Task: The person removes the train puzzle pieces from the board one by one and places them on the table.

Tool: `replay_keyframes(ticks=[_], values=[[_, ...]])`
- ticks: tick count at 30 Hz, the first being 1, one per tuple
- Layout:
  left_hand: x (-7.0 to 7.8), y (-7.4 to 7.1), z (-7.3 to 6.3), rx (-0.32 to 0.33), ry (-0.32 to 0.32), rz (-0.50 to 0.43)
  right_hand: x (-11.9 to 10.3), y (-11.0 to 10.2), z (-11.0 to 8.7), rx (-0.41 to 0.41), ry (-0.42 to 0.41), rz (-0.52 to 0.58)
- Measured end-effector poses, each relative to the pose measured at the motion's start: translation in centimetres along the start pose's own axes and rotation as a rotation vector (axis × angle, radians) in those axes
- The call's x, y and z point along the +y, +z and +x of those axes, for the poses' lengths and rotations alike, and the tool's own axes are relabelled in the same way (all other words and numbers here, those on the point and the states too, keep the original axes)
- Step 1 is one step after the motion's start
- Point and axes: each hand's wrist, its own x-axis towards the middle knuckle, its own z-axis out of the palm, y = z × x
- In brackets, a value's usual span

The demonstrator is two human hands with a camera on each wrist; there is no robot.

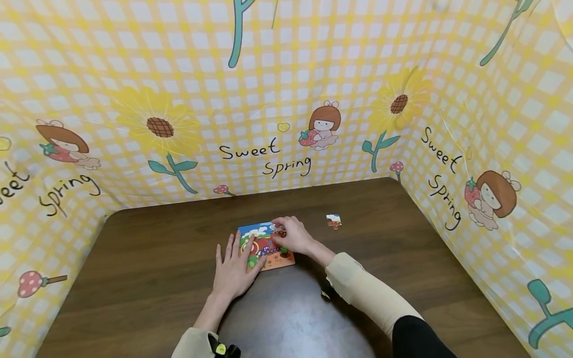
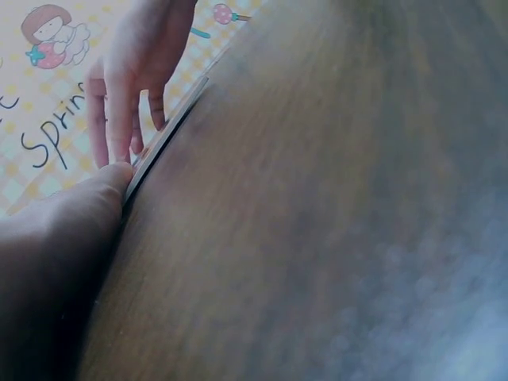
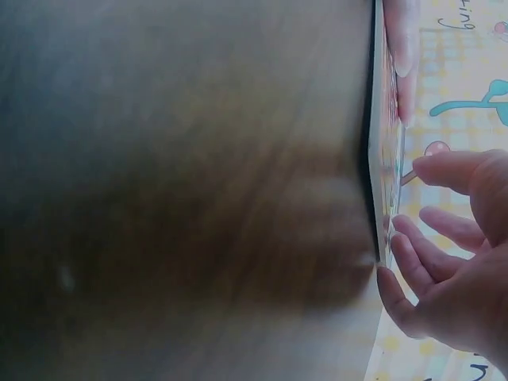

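Observation:
A colourful jigsaw puzzle (image 1: 261, 247) in a thin tray lies on the dark table. My left hand (image 1: 233, 273) rests on its left side, fingers spread and straight, thumb along the lower edge. My right hand (image 1: 293, 236) is at the upper right of the picture. Its thumb and forefinger hold a small reddish puzzle piece (image 1: 280, 233) at the board's surface, partly hidden by the fingers. In the right wrist view, the fingers of the right hand (image 3: 456, 254) bend over the board's edge (image 3: 375, 151). From the left wrist, the board (image 2: 171, 135) appears edge-on.
One loose puzzle piece (image 1: 333, 221), white, blue and reddish brown, lies on the table (image 1: 380, 258) right of the board. Yellow checked cloth (image 1: 268, 99) with printed flowers and figures hangs behind and along both sides of the table.

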Motion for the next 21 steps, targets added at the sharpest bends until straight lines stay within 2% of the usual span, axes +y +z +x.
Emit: replay_keyframes(ticks=[5, 10, 12, 17, 21], values=[[0.0, 0.3, -0.1, 0.022, 0.005, -0.003, 0.0, 0.2, 0.1, 0.009, 0.021, 0.087], [-0.4, 0.9, 0.1, 0.053, 0.024, 0.004, -0.2, 0.2, 0.3, 0.039, 0.101, 0.186], [-0.6, 0.9, 0.1, 0.056, 0.027, 0.009, -0.4, 0.4, 0.3, 0.042, 0.114, 0.171], [-0.6, 0.8, 0.1, 0.063, 0.028, 0.003, -1.1, 1.1, 0.4, 0.073, 0.128, 0.021], [-0.6, 0.8, 0.1, 0.067, 0.033, 0.000, -1.5, 1.6, 0.5, 0.115, 0.172, -0.069]])
